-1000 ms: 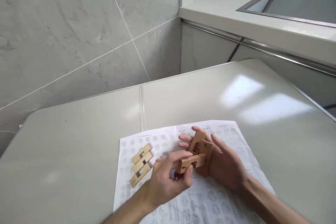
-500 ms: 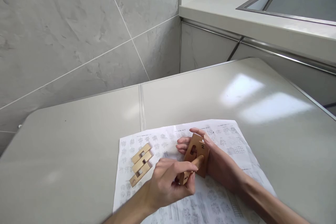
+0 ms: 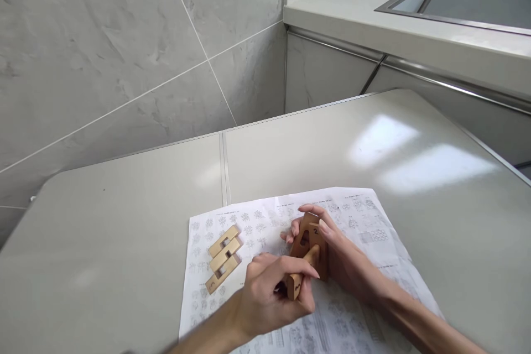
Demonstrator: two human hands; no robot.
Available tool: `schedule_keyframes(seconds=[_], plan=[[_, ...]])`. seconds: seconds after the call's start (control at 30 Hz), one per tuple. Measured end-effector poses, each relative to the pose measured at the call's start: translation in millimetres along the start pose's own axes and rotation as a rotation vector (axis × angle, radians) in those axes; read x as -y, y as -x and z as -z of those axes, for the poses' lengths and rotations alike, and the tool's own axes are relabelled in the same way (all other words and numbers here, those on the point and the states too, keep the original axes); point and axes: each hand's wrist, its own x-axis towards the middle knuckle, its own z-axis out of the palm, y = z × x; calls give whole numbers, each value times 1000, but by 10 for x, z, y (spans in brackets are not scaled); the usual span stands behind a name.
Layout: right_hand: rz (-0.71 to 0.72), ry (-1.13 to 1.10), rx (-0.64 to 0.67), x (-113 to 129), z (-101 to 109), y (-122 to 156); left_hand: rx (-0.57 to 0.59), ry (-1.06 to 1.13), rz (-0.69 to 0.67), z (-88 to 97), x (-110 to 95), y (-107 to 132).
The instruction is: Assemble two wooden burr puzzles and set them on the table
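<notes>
My left hand (image 3: 276,290) pinches a wooden puzzle piece (image 3: 295,286) between thumb and fingers, with a dark handwritten mark on its near end. The piece's far part reaches a slab-like wooden puzzle piece marked 2 (image 3: 317,233). Behind that slab, a slotted wooden puzzle piece (image 3: 307,222) leans to the left. Around these two pieces my right hand (image 3: 342,249) is closed, its fingertips curling over the far side. How the pieces interlock is partly hidden by my fingers. Several lighter notched wooden pieces (image 3: 226,257) lie side by side left of my hands.
Beneath everything is a creased printed sheet (image 3: 265,210) with small diagrams. It rests on a glossy pale table (image 3: 124,232) with a seam across it. A grey tiled wall (image 3: 124,55) and a counter with a sink (image 3: 477,0) stand beyond.
My left hand has shifted slightly right and toward me with its piece, whose marked end has turned more into view. My right fingers have curled further around the pieces.
</notes>
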Motion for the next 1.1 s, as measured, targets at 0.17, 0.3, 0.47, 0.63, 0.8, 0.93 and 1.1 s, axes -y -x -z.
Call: schedule_keyframes(seconds=[0.17, 0.3, 0.47, 0.63, 0.8, 0.93, 1.1], plan=[[46, 9, -15, -47, -12, 1, -22, -3, 64, -29, -53, 2], [87, 23, -41, -63, -42, 13, -23, -31, 57, -35, -64, 15], [87, 88, -72, -103, -42, 40, 11, -30, 73, -44, -68, 38], [136, 6, -76, -125, -34, -6, 43, -24, 128, -35, -62, 43], [145, -28, -80, -66, -69, -4, 93, 87, 236, 3, -51, 46], [155, 22, -101, -27, -64, 16, 53, 332, 453, 59, -35, 23], [75, 23, -144, 2, -39, 35, -38, 613, 699, 130, 2, 3]])
